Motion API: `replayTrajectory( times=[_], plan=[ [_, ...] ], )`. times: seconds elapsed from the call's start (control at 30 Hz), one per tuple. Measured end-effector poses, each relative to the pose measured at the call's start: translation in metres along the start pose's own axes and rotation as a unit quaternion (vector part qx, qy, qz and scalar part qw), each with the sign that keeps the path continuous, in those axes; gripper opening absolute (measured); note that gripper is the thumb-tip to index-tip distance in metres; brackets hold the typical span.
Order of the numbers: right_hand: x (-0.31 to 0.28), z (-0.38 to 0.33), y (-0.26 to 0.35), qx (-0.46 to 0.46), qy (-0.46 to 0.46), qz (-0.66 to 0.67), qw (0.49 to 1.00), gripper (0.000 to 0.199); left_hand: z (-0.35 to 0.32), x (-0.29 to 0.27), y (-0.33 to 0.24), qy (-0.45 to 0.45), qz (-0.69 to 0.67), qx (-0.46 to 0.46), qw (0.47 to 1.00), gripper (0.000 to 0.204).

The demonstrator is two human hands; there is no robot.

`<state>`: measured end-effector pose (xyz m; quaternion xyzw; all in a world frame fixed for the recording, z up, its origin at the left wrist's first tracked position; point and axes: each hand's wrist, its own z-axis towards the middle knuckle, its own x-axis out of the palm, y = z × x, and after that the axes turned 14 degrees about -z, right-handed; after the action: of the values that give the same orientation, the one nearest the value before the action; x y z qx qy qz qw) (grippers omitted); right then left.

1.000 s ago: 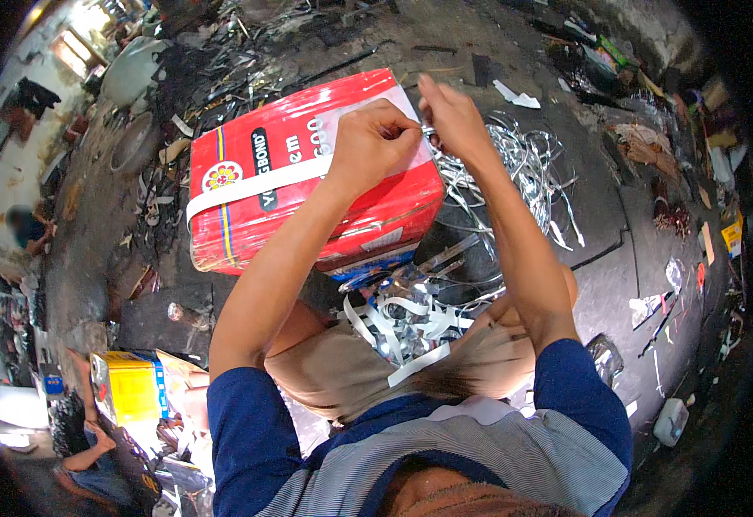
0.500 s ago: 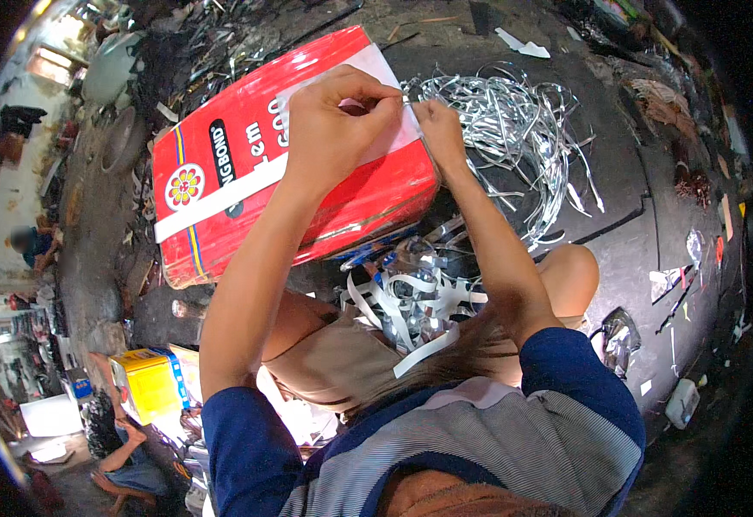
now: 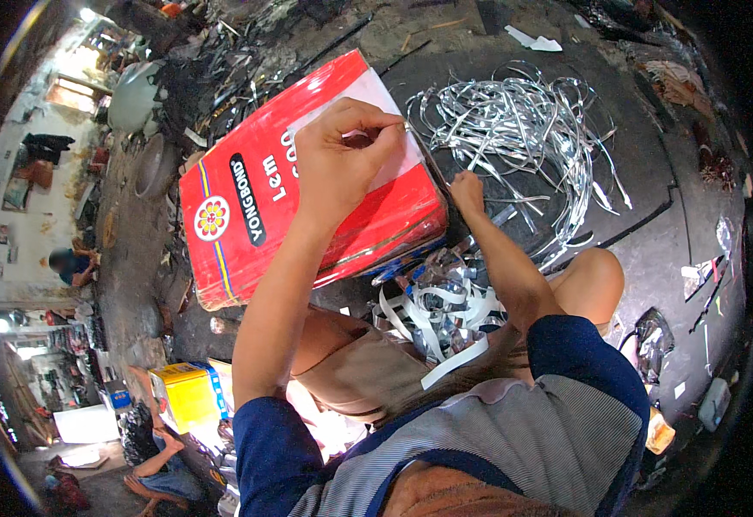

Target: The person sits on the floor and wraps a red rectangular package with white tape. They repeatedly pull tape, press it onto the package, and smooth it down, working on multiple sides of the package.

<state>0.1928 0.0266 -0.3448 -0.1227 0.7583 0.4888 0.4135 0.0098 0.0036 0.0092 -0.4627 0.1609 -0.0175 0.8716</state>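
Observation:
In front of me lies a red cardboard box with a flower emblem and a yellow-blue stripe. A white sheet covers part of its top at the right end. Over this sheet my left hand is closed, thumb and forefinger pinched at the box's right edge; what they pinch is too small to name. My right hand is closed just beyond that edge, lower and nearer to me; its grip is hidden. To its right lies a tangled pile of shiny silver strips.
White and clear strips lie in a heap by my lap. A yellow box stands at the lower left, near another person's bare leg. A black plastic bag sits at the right. Scraps litter the dark floor.
The long white strip across the red box's top no longer shows there. My right hand has moved away from my left, toward me. The whole view has shifted slightly.

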Motion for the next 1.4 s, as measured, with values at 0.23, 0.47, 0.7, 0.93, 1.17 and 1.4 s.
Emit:
replayTrajectory(
  times=[0.23, 0.47, 0.7, 0.93, 1.17, 1.4],
  plan=[
    [-0.001, -0.006, -0.016, 0.023, 0.034, -0.075, 0.996, 0.027, -0.003, -0.004, -0.002, -0.014, -0.028, -0.056, 0.998, 0.01],
    [-0.004, 0.002, -0.056, 0.068, 0.043, -0.159, 0.984, 0.035, 0.0, -0.002, -0.006, 0.015, -0.004, -0.012, 1.0, 0.014],
    [-0.022, 0.005, -0.07, 0.052, 0.051, -0.212, 0.975, 0.031, -0.001, -0.012, -0.013, 0.097, 0.108, 0.118, 0.982, 0.018],
    [-0.032, 0.023, -0.088, 0.033, 0.02, -0.226, 0.973, 0.033, -0.008, -0.016, -0.009, 0.121, 0.126, 0.154, 0.972, 0.025],
    [-0.044, 0.046, -0.147, -0.034, 0.029, -0.343, 0.938, 0.027, -0.008, -0.014, 0.001, 0.138, 0.222, 0.215, 0.941, 0.032],
    [-0.059, 0.088, -0.223, 0.21, -0.063, -0.124, 0.968, 0.025, 0.009, 0.017, 0.0, 0.152, 0.157, 0.233, 0.948, 0.029]
  ],
)
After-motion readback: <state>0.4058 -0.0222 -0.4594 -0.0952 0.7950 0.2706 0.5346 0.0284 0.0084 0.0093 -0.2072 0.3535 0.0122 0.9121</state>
